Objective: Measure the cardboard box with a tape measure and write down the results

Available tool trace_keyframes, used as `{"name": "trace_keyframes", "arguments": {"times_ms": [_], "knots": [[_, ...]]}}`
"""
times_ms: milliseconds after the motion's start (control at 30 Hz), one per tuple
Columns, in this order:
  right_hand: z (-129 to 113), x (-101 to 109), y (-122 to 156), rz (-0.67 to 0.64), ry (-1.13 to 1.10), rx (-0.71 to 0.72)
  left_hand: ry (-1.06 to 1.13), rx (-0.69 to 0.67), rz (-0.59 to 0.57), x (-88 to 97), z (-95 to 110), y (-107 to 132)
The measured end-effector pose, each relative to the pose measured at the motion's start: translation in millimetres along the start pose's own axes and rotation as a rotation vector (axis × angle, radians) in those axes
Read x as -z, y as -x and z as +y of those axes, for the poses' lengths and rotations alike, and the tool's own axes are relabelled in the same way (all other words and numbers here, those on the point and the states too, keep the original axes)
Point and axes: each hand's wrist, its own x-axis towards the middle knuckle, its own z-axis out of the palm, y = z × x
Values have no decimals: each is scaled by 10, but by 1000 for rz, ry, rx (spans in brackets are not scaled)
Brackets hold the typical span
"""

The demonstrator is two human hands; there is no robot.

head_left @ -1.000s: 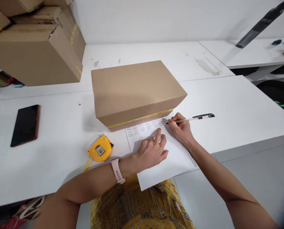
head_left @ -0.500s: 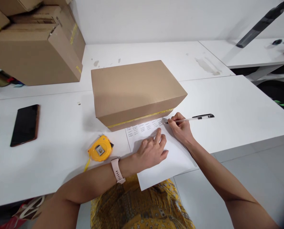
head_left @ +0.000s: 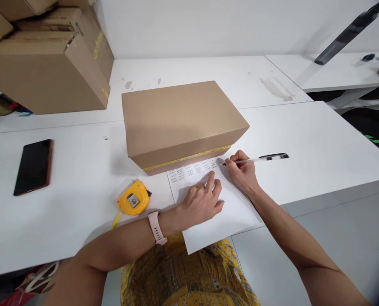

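A sheet of paper (head_left: 205, 233) lies partly over the table's front edge, with small handwritten columns along its top. My left hand (head_left: 204, 199) rests on the sheet, fingers stretched out and holding nothing. In my right hand (head_left: 243, 173) is a pen (head_left: 266, 157) with a clear barrel and a black cap on its back end; its tip is at the paper beside the writing. Just behind the sheet stands a closed cardboard box (head_left: 183, 119) with yellow tape along its front. A yellow tape measure (head_left: 134, 198) lies left of my left hand.
A phone (head_left: 34, 167) lies on the white table (head_left: 77, 204) at the left. Several cardboard boxes (head_left: 46, 76) are stacked at the back left. A dark bottle (head_left: 345, 36) stands at the back right. Table and box meet the wall side behind.
My right hand and the pen have shifted very slightly to the right along the writing. My left hand, the box and the tape measure stay where they were.
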Motion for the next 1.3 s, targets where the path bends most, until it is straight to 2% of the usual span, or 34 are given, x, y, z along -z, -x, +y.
{"name": "trace_keyframes", "arguments": {"times_ms": [100,200,367,433,500,567,600,633,700,800,867,967,1000,1033,1067,1133,1167,1200,1233,1300], "knots": [[25,94,-45,166,28,57,1,0,-16,17,-3,0],[105,229,-116,286,178,140,2,4,-28,20,-7,-10],[307,367,-187,183,622,205,0,-7,24,92,-8,30],[350,372,-186,157,765,183,9,-21,158,158,-43,152],[356,366,-170,172,848,146,30,-1,411,217,-137,360],[338,361,-148,217,850,106,41,98,699,239,-302,625],[327,360,-139,246,823,89,29,182,803,231,-403,762],[315,360,-133,277,783,78,3,289,848,211,-511,892],[299,360,-136,336,684,81,-11,504,795,146,-715,1106],[269,359,-164,382,517,121,122,680,577,46,-910,1270],[202,354,-153,410,399,160,244,761,523,25,-932,1293],[-49,328,18,454,267,240,580,807,557,105,-794,1282],[-174,309,126,411,226,249,755,764,537,158,-711,1275],[-311,285,253,305,175,235,934,690,493,221,-617,1265],[-453,256,391,124,93,181,1097,598,432,289,-518,1250],[-719,194,655,-406,-100,23,1322,424,306,426,-335,1194],[-827,167,761,-600,-181,-37,1385,365,259,490,-262,1154],[-914,146,842,-738,-246,-93,1427,332,231,545,-206,1109],[-979,132,896,-813,-293,-139,1456,318,214,592,-167,1064],[-1055,127,923,-822,-346,-209,1482,322,211,659,-139,990]]}}
